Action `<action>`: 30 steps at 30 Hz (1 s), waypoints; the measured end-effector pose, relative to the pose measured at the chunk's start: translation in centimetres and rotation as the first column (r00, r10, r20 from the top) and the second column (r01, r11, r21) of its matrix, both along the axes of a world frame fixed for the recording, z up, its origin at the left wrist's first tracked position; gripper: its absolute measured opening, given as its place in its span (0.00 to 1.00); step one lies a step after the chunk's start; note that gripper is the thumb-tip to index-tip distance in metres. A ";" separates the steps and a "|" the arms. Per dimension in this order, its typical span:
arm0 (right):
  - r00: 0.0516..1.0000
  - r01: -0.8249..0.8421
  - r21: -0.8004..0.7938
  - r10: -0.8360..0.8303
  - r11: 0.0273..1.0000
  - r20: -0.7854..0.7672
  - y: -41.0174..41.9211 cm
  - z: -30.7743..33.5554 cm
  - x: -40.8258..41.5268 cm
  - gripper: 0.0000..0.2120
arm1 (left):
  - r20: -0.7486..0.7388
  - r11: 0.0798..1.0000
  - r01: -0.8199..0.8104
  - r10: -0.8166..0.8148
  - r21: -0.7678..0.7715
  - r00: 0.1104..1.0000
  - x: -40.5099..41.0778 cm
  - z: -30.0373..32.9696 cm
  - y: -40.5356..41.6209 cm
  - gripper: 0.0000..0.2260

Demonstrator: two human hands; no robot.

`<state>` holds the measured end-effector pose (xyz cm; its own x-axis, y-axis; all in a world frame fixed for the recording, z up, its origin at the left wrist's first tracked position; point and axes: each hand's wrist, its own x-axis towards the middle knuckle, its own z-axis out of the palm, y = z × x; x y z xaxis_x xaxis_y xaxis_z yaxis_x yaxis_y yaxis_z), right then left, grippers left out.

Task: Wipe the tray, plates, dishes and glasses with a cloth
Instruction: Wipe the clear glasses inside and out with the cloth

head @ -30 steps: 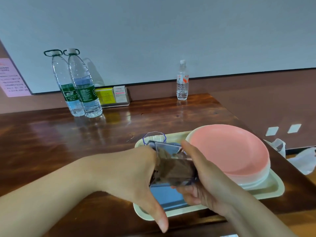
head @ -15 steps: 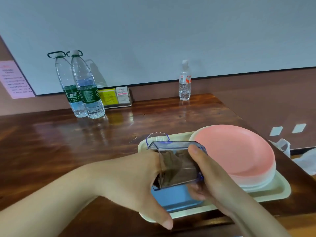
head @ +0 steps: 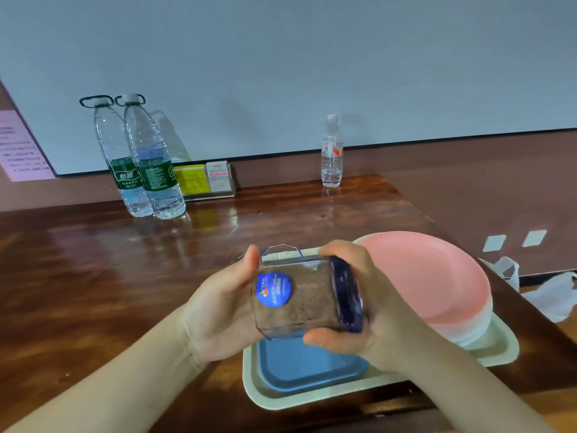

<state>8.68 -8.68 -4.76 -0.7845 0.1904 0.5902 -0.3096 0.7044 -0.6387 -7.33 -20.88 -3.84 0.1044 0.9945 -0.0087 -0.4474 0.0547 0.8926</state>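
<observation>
Glass [head: 307, 296] is held between both hands over the tray [head: 315, 398], lying on its side, long axis running left-right. Thick blue base points toward the right hand [head: 371, 307], mouth toward the left hand [head: 224, 310]. Right hand has fingers curled over the base end on top and thumb under it, firm wrap. Left hand cups the mouth end, thumb up along the near rim, the fingers behind the glass are hidden, so I can't tell whether they go inside. Brown cloth [head: 312, 303] looks stuffed inside the glass, filling most of it; round blue sticker [head: 273, 290] sits on the wall facing up. My read: step is wiping the inside, and the next turn pivots on that left-right axis, right hand rotates the base while left works the cloth. Below the grip, the tray holds a blue square dish [head: 307, 362] directly under the glass, and a stack with a pink plate [head: 427, 276] on top to the right of the right hand. A 2nd clear glass [head: 282, 250] stands just behind the grip, mostly hidden. Risk: smooth wall, slip over the dish.
</observation>
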 end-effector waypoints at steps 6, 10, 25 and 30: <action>0.992 0.056 0.006 -0.056 0.998 0.111 0.2 1.1 0.0 0.38 | -0.125 0.975 -0.199 0.210 0.096 0.970 1.0 0.9 1.0 0.25; 0.956 -0.010 -0.528 0.164 0.849 0.245 -0.3 2.0 0.7 0.35 | -0.447 0.946 -0.239 0.316 0.221 0.837 1.1 1.5 0.7 0.20; 0.996 0.060 0.629 -0.086 0.775 0.012 1.5 2.1 0.3 0.38 | 0.173 0.992 0.029 -0.050 0.123 0.984 1.1 -0.2 0.0 0.41; 0.993 0.107 0.746 -0.033 0.658 -0.114 3.2 2.5 0.6 0.37 | 0.291 0.990 -0.009 -0.032 0.138 0.956 2.5 0.0 0.6 0.39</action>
